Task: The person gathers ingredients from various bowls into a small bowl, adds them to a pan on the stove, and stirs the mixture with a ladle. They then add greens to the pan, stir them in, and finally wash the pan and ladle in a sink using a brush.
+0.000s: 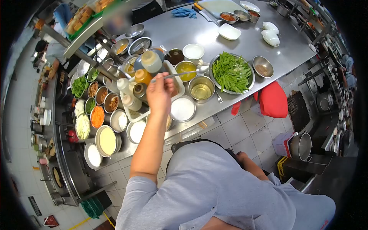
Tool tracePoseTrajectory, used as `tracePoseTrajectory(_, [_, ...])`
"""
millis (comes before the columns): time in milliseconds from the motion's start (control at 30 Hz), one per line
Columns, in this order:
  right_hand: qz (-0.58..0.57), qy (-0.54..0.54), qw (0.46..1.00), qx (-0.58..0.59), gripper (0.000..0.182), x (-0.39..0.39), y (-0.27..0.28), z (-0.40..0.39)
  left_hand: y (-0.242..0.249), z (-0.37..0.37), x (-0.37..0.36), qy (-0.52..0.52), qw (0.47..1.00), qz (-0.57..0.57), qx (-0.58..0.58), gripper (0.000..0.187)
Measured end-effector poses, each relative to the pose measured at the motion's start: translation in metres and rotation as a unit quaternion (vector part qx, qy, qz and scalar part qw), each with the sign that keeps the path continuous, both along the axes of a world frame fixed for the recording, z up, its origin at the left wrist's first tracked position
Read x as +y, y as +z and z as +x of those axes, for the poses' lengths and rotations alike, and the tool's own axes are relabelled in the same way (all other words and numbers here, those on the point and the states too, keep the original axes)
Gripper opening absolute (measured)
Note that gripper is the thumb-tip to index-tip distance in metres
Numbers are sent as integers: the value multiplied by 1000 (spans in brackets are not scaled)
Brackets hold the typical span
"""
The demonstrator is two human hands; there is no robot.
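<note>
My left hand [159, 94] is raised over the steel table with its fingers closed round the handle of a long metal spoon [178, 74]. The spoon points right, its head above the gap between a container of yellow liquid [187, 71] and a large bowl of cut green vegetables [232, 73]. Just below it stands a steel pot of pale clear liquid [201, 92]. Squeeze bottles [142, 76] crowd a white basket [176, 87] beside my left hand. A bowl of white powder [183, 109] lies under the wrist's right side. My right hand [241, 156] hangs by my waist, its fingers mostly hidden.
Several tubs of ingredients, with shredded carrot [97, 116] and pale yellow liquid [107, 141], fill the table's left end. A small steel bowl [263, 66] stands right of the vegetables. Farther back lie a knife [203, 13] and a blue cloth [184, 12]. A red-covered bin [273, 99] stands below the edge.
</note>
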State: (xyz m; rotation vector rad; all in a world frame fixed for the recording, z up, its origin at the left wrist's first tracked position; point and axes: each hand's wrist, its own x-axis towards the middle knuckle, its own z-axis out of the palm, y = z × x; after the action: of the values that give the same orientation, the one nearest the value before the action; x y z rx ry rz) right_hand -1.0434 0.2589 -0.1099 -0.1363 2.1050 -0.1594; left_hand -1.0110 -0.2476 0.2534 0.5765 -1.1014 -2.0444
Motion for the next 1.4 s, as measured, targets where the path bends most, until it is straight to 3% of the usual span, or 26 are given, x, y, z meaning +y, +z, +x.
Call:
tracePoseTrajectory(167, [0, 70, 997, 36, 43, -10, -6, 0, 6, 85, -23, 50, 998, -27, 5, 26])
tracePoseTrajectory(233, [-68, 120, 986, 92, 49, -18, -11, -4, 4, 116, -26, 73, 995, -59, -18, 27])
tracePoseTrajectory(267, [-70, 70, 990, 96, 49, -24, -20, -8, 0, 132, -27, 95, 993, -56, -35, 28])
tracePoseTrajectory(433, [-80, 39, 992, 86, 49, -59, -26, -5, -19, 203, -20, 170, 973, -119, -97, 26])
tracePoseTrajectory(467, [-83, 59, 990, 94, 50, -64, -25, -1, -23, 214, -18, 177, 918, -296, -197, 22])
tracePoseTrajectory(500, [-84, 79, 988, 103, 51, -68, -23, 2, -30, 222, -19, 174, 822, -458, -290, 19])
tracePoseTrajectory(533, [-84, 81, 988, 103, 51, -72, -15, 7, -42, 231, -29, 236, 779, -513, -274, 15])
tracePoseTrajectory(567, [-71, 67, 990, 99, 52, -75, -8, 13, -50, 239, -41, 237, 779, -512, -274, 15])
tracePoseTrajectory(633, [-57, 54, 992, 96, 53, -76, -1, 20, -56, 251, -63, 366, 747, -455, -318, 16])
tracePoseTrajectory(667, [-53, 26, 995, 74, 54, -75, 0, 23, -60, 255, -80, 374, 701, -490, -359, 20])
tracePoseTrajectory(700, [-49, -2, 997, 53, 54, -73, 0, 24, -66, 258, -94, 377, 701, -488, -359, 20])
tracePoseTrajectory(767, [-43, 42, 997, 52, 51, -65, -4, 23, -78, 260, -112, 307, 646, -483, -505, 26])
tracePoseTrajectory(833, [-37, 82, 995, 50, 48, -60, -4, 23, -87, 259, -118, 291, 661, -460, -516, 30])
tracePoseTrajectory(933, [-48, 60, 995, 62, 45, -56, -2, 28, -98, 261, -121, 314, 763, -352, -442, 34])
tracePoseTrajectory(967, [-57, 30, 996, 64, 44, -55, -1, 31, -102, 264, -123, 312, 764, -352, -442, 34])
tracePoseTrajectory(1067, [-62, 16, 996, 63, 41, -65, 16, 41, -106, 280, -131, 335, 854, -169, -361, 31])
tracePoseTrajectory(1200, [-64, 50, 994, 73, 39, -66, 11, 45, -101, 306, -141, 361, 879, -89, -297, 30])
tracePoseTrajectory(1400, [-35, 51, 996, 72, 41, -72, 23, 44, -82, 325, -143, 364, 892, -75, -256, 29])
